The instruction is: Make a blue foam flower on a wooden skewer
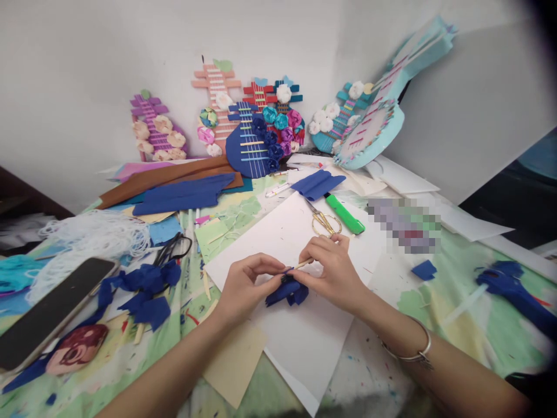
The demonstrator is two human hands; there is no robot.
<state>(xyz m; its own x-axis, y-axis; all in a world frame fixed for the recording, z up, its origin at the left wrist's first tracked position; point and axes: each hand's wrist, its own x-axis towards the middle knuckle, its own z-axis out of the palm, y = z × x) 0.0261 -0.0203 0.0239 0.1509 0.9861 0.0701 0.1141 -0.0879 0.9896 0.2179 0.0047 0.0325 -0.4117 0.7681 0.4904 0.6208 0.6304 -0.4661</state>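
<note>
A table point(409, 302) under a green patterned cover carries everything. Seven guitar-shaped pieces stand along its back, the largest a single pale turquoise guitar point(378, 125) at the right, its neck leaning up to the right. One large white sheet point(313, 348) lies askew beneath both hands, one corner pointing toward the person. The left hand point(250, 284) is closed in a pinch, thumb and fingertips on the blue paper; the right hand point(333, 273) grips a stick between thumb and fingers. One phone point(56, 313) lies at the far left, its long axis slanting up to the right. One green cutter-like tool point(344, 213) lies beyond the right hand, black end to the upper left, and beside it one pair of gold-handled scissors point(322, 219) points its blades away from the person, handles just beyond the right hand. The blue paper piece point(285, 291), just one, is between the hands above the sheet; its gathered top meets the stick and its loose folds hang toward the person. The single wooden stick point(303, 264) runs nearly crosswise, rising slightly to the right.
</note>
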